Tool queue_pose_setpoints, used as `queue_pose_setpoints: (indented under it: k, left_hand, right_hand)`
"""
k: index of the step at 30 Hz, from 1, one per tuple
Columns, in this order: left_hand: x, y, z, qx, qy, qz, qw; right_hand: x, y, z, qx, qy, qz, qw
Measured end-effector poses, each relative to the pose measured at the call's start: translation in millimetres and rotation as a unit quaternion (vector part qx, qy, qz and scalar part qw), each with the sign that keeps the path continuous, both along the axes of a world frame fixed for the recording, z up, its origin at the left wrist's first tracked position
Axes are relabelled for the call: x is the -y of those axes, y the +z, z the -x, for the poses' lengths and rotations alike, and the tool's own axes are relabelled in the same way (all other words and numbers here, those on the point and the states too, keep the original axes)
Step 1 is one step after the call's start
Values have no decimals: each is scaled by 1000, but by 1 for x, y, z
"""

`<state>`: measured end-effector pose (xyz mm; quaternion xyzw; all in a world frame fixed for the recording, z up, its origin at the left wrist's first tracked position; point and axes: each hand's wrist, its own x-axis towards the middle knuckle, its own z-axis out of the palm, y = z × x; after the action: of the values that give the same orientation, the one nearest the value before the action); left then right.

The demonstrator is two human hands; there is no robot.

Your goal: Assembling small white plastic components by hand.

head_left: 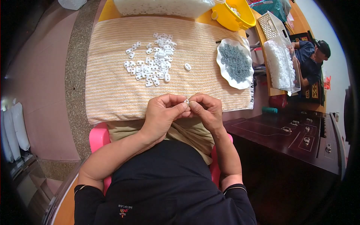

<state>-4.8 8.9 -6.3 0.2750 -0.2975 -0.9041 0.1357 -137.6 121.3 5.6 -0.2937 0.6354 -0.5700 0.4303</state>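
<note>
Close to the towel's front edge, my left hand (164, 111) and my right hand (206, 110) meet, both closed on one small white plastic piece with a hole (186, 101). Thumbs and fingertips of both hands pinch it and cover most of it. Beyond them a heap of white plastic pieces with holes (153, 66) is spread on the striped towel (108, 75). One oval white piece (187, 66) lies apart, right of the heap. Farther right, a white scalloped plate (221, 65) holds a mound of small grey-blue springs or similar parts (235, 62).
At the far edge stand a clear plastic tub of white pieces (161, 7) and a yellow bucket (234, 17). To the right are a white perforated basket (273, 25), a container heaped with white pieces (278, 65) and a seated person (309, 56). A dark cabinet panel (277, 131) lies lower right.
</note>
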Motion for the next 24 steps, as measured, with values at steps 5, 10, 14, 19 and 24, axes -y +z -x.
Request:
queue_pose_setpoints:
  k: [5,10,14,19,24]
  left_hand:
    - [-3,-2,0,9,-1,28,1000]
    - [-4,-4,0,-1,-3,62,998]
    - [-5,0,0,-3,2,48,999]
    - [-4,-2,-1,-14,5,19,1000]
    - [-3,-1,-1,-20,8,-11,1000]
  right_hand:
    - [-1,-6,4,-15,27,2,1000]
    - [-2,-4,5,-12,41,-5,999]
    - [-2,-6,6,-7,45,-4,999]
    - [-2,-2,3,15,11,-3,1000]
    - [1,7,1,3,0,2,1000]
